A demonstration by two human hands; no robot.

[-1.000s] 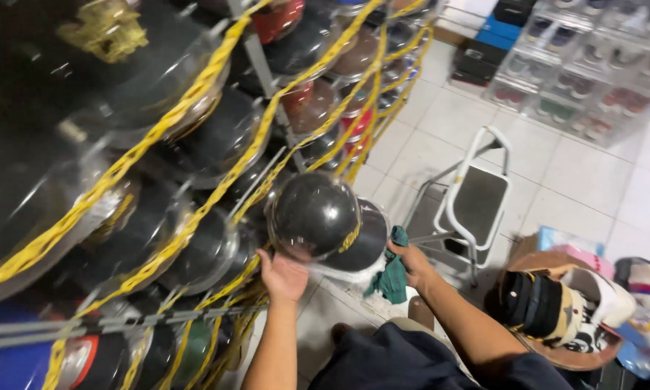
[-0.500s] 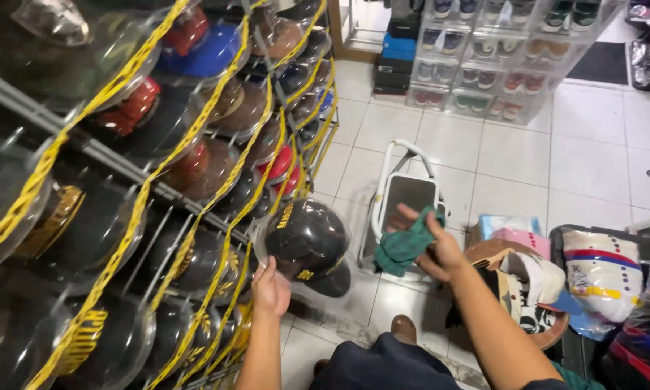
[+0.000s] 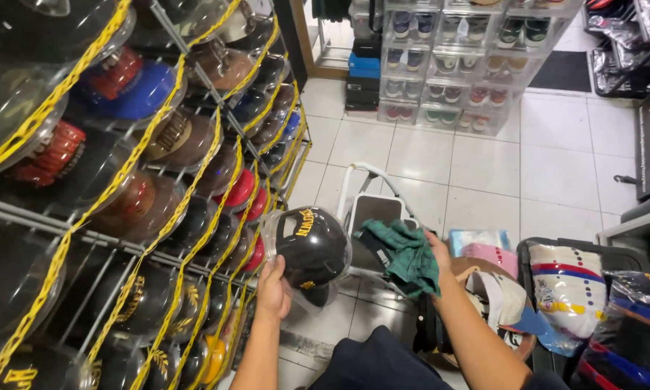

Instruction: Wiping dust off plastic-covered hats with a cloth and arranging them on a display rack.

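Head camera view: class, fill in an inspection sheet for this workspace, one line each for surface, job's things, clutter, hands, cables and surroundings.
Surface: white tiled floor, partly covered by goods.
Job's things: black cap with gold lettering inside a clear plastic dome case; crumpled green cloth.
Clutter: patterned caps and plastic-wrapped bags piled at the right; white step stool behind the cloth.
Hands: left hand cups the dome case from below; right hand has its grip closed on the green cloth.
Cables: nothing seen; yellow plastic chains run across the rack.
Surroundings: metal rack of cased caps at the left; stacked clear shoe boxes at the far wall.
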